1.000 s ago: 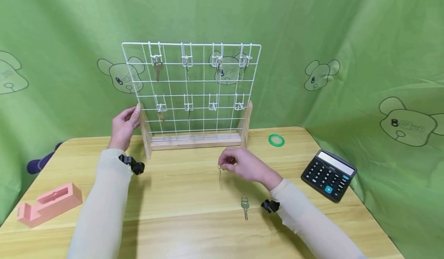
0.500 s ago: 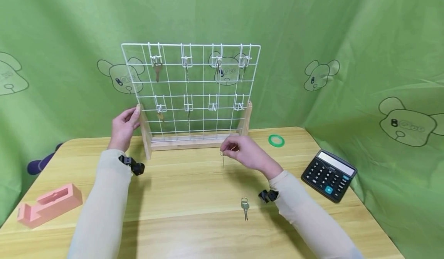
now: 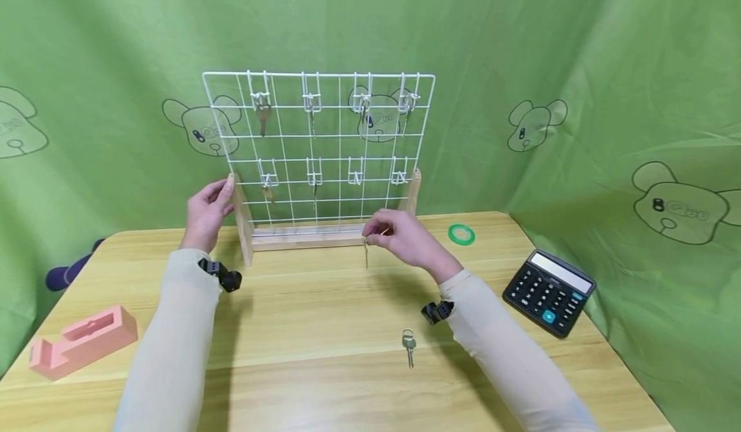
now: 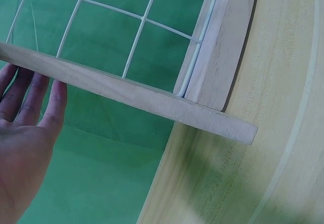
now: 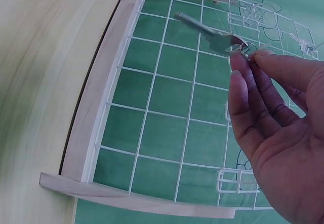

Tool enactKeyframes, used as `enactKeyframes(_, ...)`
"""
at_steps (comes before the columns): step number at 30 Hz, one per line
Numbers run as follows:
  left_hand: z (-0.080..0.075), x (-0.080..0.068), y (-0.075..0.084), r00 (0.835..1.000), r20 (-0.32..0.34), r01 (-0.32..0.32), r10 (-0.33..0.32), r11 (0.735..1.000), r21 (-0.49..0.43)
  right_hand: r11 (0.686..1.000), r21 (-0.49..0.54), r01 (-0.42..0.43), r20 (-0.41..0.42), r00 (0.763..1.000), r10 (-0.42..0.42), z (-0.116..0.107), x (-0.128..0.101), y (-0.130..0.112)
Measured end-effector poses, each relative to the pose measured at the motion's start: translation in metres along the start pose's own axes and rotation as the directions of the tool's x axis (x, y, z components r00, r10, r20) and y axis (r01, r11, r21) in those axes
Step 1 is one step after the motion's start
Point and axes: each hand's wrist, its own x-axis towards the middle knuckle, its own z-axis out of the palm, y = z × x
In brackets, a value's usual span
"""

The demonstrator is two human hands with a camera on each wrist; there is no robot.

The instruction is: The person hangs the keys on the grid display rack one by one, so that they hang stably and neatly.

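You wear snug, pale beige sleeves (image 3: 168,329) reaching to both wrists. A small black camera mount (image 3: 222,274) is strapped at your left wrist, another (image 3: 435,311) at your right. Your hands are bare.

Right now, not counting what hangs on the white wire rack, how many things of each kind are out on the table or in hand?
Silver metal keys: 2, one lying on the table, one pinched by the right hand
Pink block-shaped tape dispenser: 1
Green tape ring: 1
Black desk calculator: 1
Total: 5
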Motion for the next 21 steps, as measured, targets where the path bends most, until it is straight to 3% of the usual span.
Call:
enactKeyframes(8, -0.001, 0.000, 0.000, 1.000, -0.005, -0.004, 0.004, 1.000, 0.000, 0.999, 0.034, -0.003, -0.036, 0.999, 0.005, -0.002, 0.013, -0.009)
enactKeyframes(15, -0.001, -0.001, 0.001, 1.000, -0.006, -0.012, 0.012, 0.999, 0.046, 1.000, -0.011, 0.004, -0.078, 0.997, -0.005, -0.008, 0.023, -0.017)
enactKeyframes(21, 0.000, -0.001, 0.002, 1.000, -0.004, 0.003, -0.003, 1.000, 0.016, 1.000, -0.003, -0.017, -0.092, 0.996, 0.016, -0.011, 0.026, -0.018)
